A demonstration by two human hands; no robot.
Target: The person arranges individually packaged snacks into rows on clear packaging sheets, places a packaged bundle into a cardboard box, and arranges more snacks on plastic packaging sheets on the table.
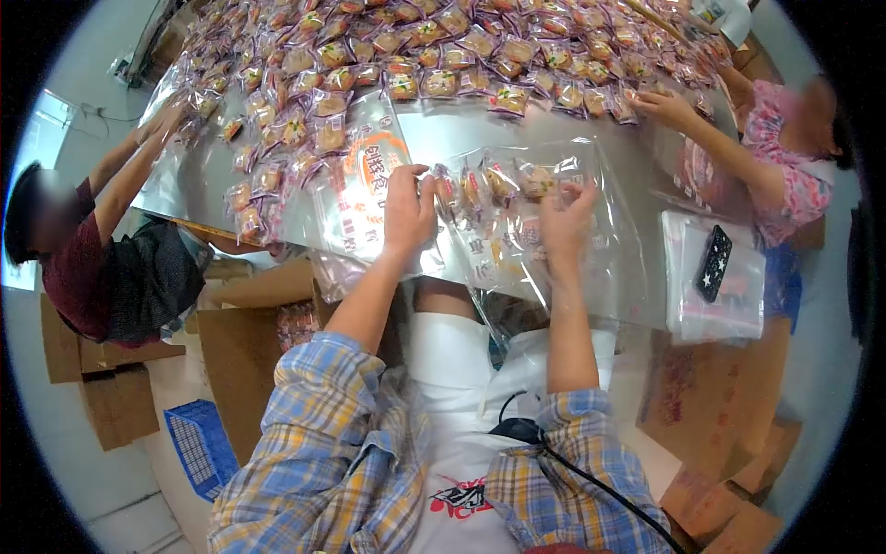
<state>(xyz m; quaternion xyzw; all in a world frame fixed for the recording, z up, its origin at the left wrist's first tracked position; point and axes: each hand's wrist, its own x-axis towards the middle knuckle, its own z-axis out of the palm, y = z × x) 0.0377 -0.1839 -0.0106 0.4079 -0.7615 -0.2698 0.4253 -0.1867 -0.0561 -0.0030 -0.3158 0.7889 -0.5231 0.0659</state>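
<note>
A large clear plastic bag (604, 268) with printing lies at the table's front edge, in front of me. Inside or under its film sits a row of several wrapped snack packets (499, 183). My left hand (409, 212) is at the left end of the row, its fingers bent and closed at the bag's edge. At the right end, my right hand (567, 226) has its fingers curled on the film beside the last packet. Whether that hand is inside the bag or on top of it, I cannot tell. Another printed bag (369, 175) lies under and beside my left hand.
Many wrapped packets (443, 55) cover the metal table (434, 125). A phone in a star-patterned black case (713, 264) lies on stacked clear bags (688, 305). Co-workers reach in from the left (78, 268) and right (784, 166). Cardboard boxes (242, 369) and a blue crate (198, 448) stand below.
</note>
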